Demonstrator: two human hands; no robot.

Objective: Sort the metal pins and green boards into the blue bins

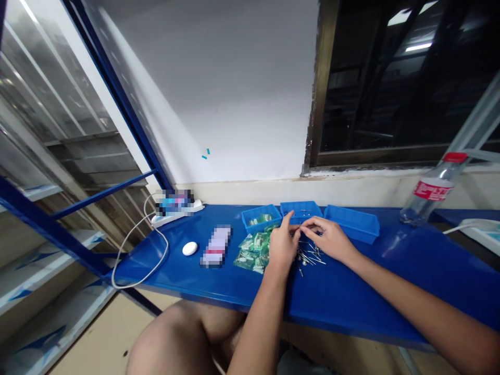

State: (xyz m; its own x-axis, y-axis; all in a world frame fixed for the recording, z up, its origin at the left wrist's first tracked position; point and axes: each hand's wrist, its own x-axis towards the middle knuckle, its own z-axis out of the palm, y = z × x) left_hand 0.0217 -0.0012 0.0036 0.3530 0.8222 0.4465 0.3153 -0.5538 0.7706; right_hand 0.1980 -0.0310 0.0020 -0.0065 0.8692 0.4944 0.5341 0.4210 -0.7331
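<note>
Head view: the left hand point(284, 242) and right hand point(321, 234) meet at their fingertips above loose metal pins point(311, 254) on the blue bench point(351, 291); whether they pinch anything, I cannot tell. Green packets point(254, 251) lie just beside the left hand.

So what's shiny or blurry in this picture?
In the head view, a bright streak glares on the dark window; the blue table shines softly; pixel squares hide two patches towards its left; the thin metal pieces look too fuzzy for fine detail.
</note>
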